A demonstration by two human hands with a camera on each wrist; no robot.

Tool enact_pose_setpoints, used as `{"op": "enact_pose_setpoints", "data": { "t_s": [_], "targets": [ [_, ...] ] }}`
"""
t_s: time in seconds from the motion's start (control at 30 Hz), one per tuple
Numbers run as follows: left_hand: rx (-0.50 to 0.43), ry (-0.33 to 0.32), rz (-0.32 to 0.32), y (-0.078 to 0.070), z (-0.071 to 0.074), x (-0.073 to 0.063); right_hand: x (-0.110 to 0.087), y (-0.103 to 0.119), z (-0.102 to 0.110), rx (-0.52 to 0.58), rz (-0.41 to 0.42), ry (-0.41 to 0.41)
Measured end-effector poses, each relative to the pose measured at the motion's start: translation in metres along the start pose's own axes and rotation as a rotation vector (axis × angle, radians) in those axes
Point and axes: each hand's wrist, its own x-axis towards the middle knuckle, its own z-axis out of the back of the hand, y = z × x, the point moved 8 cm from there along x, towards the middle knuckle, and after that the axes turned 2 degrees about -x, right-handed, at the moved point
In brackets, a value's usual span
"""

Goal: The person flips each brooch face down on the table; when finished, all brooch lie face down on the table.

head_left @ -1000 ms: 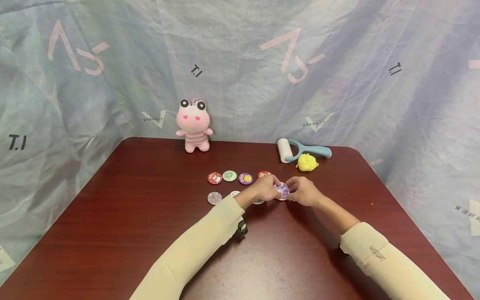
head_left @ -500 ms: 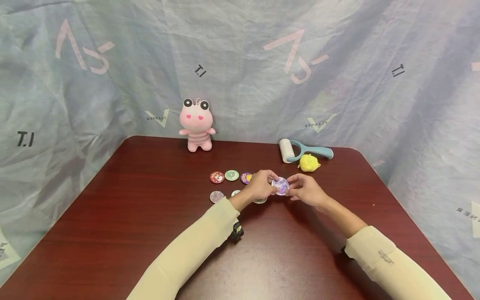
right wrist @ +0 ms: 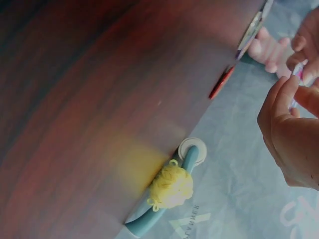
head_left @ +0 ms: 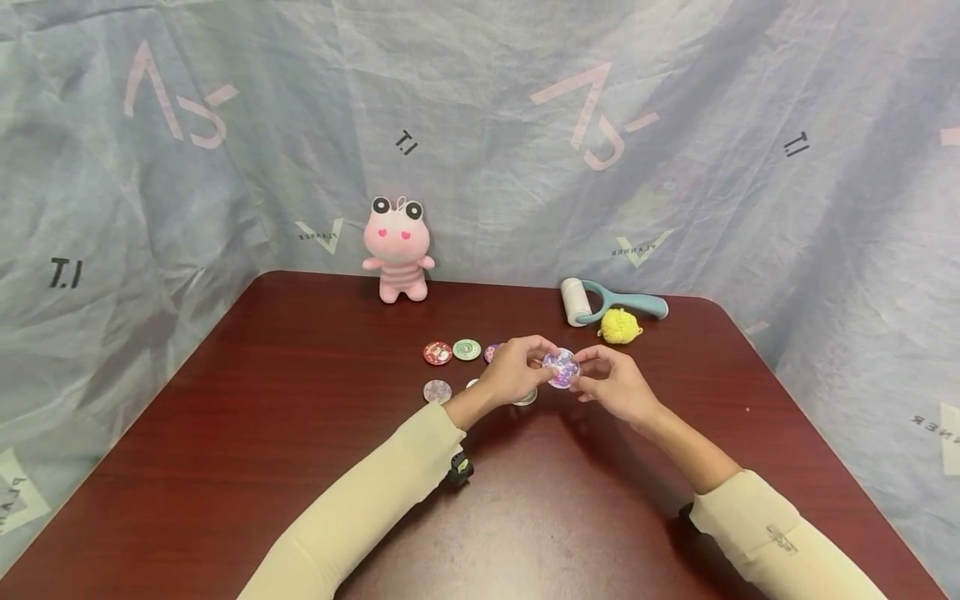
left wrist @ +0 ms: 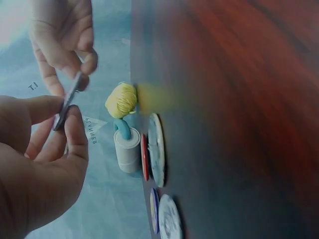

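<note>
Both hands hold one round purple-patterned badge (head_left: 561,368) up over the table. My left hand (head_left: 513,367) pinches its left edge between thumb and fingers. At the opposite edge, the thumb and fingers of my right hand (head_left: 621,385) pinch it too. Seen from the left wrist, the badge (left wrist: 67,102) is edge-on and tilted. Below lie more badges in two rows: a red badge (head_left: 437,353), a green badge (head_left: 467,349) and a silvery badge (head_left: 437,391). My left hand partly covers others, including a pale-rimmed badge (head_left: 527,397). Another red badge (right wrist: 222,82) shows in the right wrist view.
A pink striped plush toy (head_left: 399,250) sits at the back of the dark red table (head_left: 247,433). At the back right lie a lint roller (head_left: 626,302) with a blue handle and a yellow yarn ball (head_left: 619,326). A grey printed cloth (head_left: 480,192) hangs behind.
The purple badge has risen slightly and its face has turned in the fingers. Both hands stay on it, the left wrist shifting a little left. The camera view has moved slightly.
</note>
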Motion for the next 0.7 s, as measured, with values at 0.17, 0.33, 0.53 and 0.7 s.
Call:
{"op": "enact_pose_setpoints", "data": {
  "t_s": [0.17,0.33,0.53,0.7],
  "targets": [
    [-0.051,-0.005,-0.004,0.002,0.004,-0.003,-0.002,0.008,0.001,0.001,0.021,0.004],
    [-0.107,-0.048,0.008,-0.002,0.01,0.0,-0.001,0.017,0.008,0.017,0.022,-0.026],
    [-0.075,-0.098,0.0,-0.002,0.014,0.0,-0.002,0.019,0.009,-0.001,0.043,-0.052],
    [-0.063,-0.136,-0.004,-0.001,0.014,0.001,-0.001,0.02,0.01,-0.034,0.068,-0.071]
  ]
}}
